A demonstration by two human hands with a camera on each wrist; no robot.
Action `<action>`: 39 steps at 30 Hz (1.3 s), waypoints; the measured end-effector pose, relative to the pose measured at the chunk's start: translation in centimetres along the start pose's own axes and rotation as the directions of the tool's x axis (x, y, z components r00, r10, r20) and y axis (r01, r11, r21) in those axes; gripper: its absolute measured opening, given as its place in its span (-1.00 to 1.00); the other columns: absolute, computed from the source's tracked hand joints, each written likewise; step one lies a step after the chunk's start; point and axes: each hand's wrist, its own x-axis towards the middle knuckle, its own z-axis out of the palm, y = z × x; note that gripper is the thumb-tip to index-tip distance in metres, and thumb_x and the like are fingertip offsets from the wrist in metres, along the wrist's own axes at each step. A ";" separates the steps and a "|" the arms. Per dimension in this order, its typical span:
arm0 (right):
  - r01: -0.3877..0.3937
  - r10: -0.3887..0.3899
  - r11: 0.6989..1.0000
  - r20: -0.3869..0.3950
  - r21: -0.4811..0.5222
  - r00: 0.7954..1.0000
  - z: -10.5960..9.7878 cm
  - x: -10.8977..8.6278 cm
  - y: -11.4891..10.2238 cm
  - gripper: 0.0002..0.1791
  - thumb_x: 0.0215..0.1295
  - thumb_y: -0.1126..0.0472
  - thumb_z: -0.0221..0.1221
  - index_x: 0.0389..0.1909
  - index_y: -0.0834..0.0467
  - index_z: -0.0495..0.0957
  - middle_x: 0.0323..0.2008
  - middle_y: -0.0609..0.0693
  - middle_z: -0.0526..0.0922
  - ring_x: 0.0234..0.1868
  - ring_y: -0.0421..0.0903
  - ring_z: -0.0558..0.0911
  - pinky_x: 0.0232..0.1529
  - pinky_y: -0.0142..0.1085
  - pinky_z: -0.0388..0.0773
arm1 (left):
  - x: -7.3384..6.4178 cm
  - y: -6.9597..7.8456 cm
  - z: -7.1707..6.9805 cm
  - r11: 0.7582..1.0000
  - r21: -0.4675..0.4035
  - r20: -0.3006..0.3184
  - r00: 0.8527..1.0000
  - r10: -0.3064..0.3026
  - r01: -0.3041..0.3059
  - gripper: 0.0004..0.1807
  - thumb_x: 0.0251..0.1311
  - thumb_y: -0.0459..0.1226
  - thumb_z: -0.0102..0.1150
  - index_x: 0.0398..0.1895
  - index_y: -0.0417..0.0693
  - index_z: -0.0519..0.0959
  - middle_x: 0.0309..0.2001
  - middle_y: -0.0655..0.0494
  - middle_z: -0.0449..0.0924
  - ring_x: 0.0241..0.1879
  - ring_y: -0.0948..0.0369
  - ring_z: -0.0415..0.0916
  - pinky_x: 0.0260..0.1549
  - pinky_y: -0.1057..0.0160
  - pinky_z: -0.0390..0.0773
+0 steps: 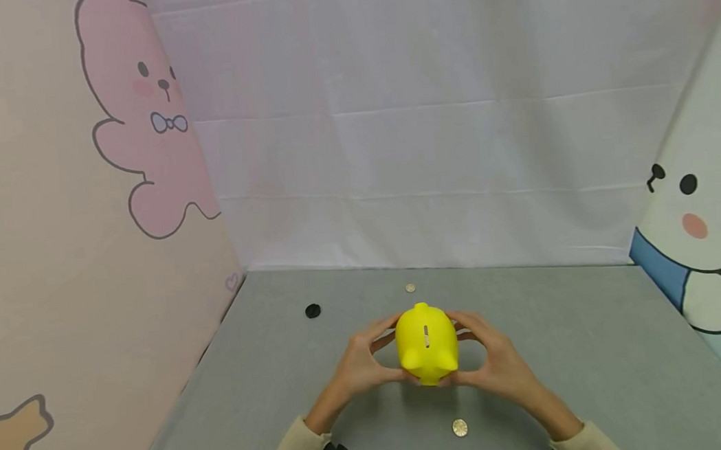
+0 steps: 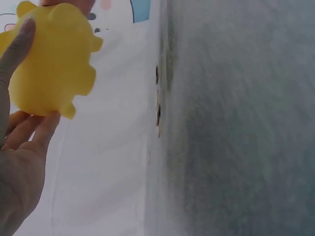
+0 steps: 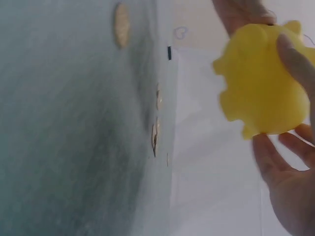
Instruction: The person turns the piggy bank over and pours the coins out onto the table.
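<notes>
A yellow piggy bank [image 1: 427,357] is held up off the grey table, its coin slot facing up in the head view. My left hand [image 1: 361,364] grips its left side, thumb toward the near end and fingers toward the far end. On the other side my right hand [image 1: 500,362] grips it the same way. Both wrist views show air between the piggy bank's feet and the tabletop. Several coins [image 3: 155,137] lie on the table in the right wrist view, some hidden from the head view by the piggy bank.
One gold coin [image 1: 460,427] lies on the near part of the table [image 1: 284,388], another small coin [image 1: 410,288] toward the back. A black round disc [image 1: 313,311] rests at the back left. White cloth [image 1: 424,145] hangs behind, with cartoon-printed walls on both sides.
</notes>
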 end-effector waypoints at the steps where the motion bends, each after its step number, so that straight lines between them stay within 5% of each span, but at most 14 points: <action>1: 0.019 -0.019 1.000 -0.008 -0.013 1.000 0.0 0.0 0.0 0.15 -0.21 0.05 0.73 0.50 0.08 0.40 0.28 0.05 0.58 0.15 -0.22 0.60 0.04 -0.10 0.79 | -0.1 0.0 0.1 1.000 0.010 -0.011 1.000 0.027 -0.026 0.12 -0.10 -0.21 0.72 0.60 0.04 0.31 0.52 0.06 0.43 0.49 0.00 0.43 0.37 0.22 0.56; 12: 0.001 -0.001 0.999 -0.007 -0.039 1.000 0.2 -0.1 0.0 0.15 -0.22 0.00 0.73 0.49 0.03 0.41 0.26 -0.02 0.60 0.14 -0.19 0.63 0.05 -0.16 0.79 | -0.3 -0.1 0.3 0.999 0.037 -0.020 0.999 0.041 -0.040 0.10 -0.08 -0.20 0.71 0.59 0.04 0.32 0.53 0.05 0.42 0.48 -0.01 0.45 0.35 0.24 0.57; 17: -0.126 0.125 0.992 0.060 0.006 0.990 0.2 -0.1 -0.4 -0.10 0.02 0.00 0.63 0.39 0.13 0.50 0.13 0.03 0.66 -0.04 -0.15 0.70 -0.06 -0.13 0.81 | -0.2 0.0 0.1 0.996 0.065 0.000 0.999 -0.055 0.055 -0.13 0.16 -0.06 0.57 0.53 0.03 0.42 0.38 0.06 0.60 0.25 0.12 0.65 0.23 0.12 0.70; 19: -0.251 0.249 0.968 0.109 0.004 0.962 0.2 0.1 -0.6 -0.29 0.20 -0.06 0.53 0.30 0.16 0.57 0.07 0.03 0.68 -0.11 -0.16 0.70 -0.10 -0.22 0.79 | -0.1 0.0 0.2 0.988 0.072 0.013 0.991 -0.136 0.135 -0.29 0.29 0.04 0.44 0.45 0.04 0.52 0.28 0.09 0.69 0.11 0.22 0.71 0.14 0.14 0.74; 23: -0.473 0.466 0.881 0.212 -0.017 0.859 0.3 0.6 -1.1 -0.46 0.45 -0.18 0.27 0.14 0.19 0.65 -0.03 0.02 0.75 -0.17 -0.17 0.68 -0.16 -0.36 0.70 | 0.3 -0.2 0.5 0.957 0.065 0.040 0.957 -0.287 0.284 -0.42 0.43 0.22 0.19 0.23 0.02 0.71 0.04 0.12 0.81 -0.12 0.28 0.75 -0.11 0.29 0.75; 27: -0.564 0.546 0.826 0.269 -0.011 0.794 0.2 0.7 -1.1 -0.47 0.56 -0.22 0.09 -0.09 0.20 0.69 -0.33 -0.02 0.74 -0.34 -0.08 0.66 -0.35 -0.35 0.62 | 0.6 -0.3 1.1 0.922 0.029 0.057 0.920 -0.388 0.386 -0.35 0.44 0.30 0.07 -0.09 -0.06 0.82 -0.27 0.11 0.83 -0.35 0.12 0.74 -0.37 0.27 0.69; 34: -0.590 0.556 0.807 0.319 0.011 0.767 -0.3 0.5 -0.8 -0.40 0.61 -0.26 -0.01 -0.32 0.16 0.69 -0.57 0.03 0.69 -0.56 -0.03 0.64 -0.50 -0.22 0.62 | 0.9 0.2 1.9 0.874 -0.021 0.066 0.873 -0.484 0.486 -0.24 0.41 0.38 0.03 -0.39 -0.10 0.81 -0.49 0.08 0.79 -0.48 -0.08 0.76 -0.49 0.09 0.70; 37: -0.586 0.550 0.810 0.329 0.013 0.767 -0.5 0.5 -0.6 -0.40 0.62 -0.25 -0.01 -0.31 0.17 0.69 -0.56 0.02 0.70 -0.56 -0.04 0.65 -0.48 -0.19 0.65 | 1.0 0.3 2.1 0.870 -0.031 0.067 0.869 -0.490 0.493 -0.24 0.39 0.38 0.04 -0.36 -0.10 0.81 -0.47 0.08 0.80 -0.48 -0.06 0.77 -0.40 0.00 0.77; 39: -0.579 0.546 0.815 0.318 0.011 0.775 -0.6 0.5 -0.7 -0.42 0.61 -0.24 0.01 -0.24 0.19 0.70 -0.51 0.01 0.72 -0.51 -0.05 0.66 -0.47 -0.22 0.65 | 1.0 0.4 2.1 0.882 -0.040 0.064 0.882 -0.467 0.470 -0.26 0.40 0.36 0.07 -0.28 -0.12 0.81 -0.41 0.06 0.82 -0.44 0.00 0.77 -0.37 0.01 0.79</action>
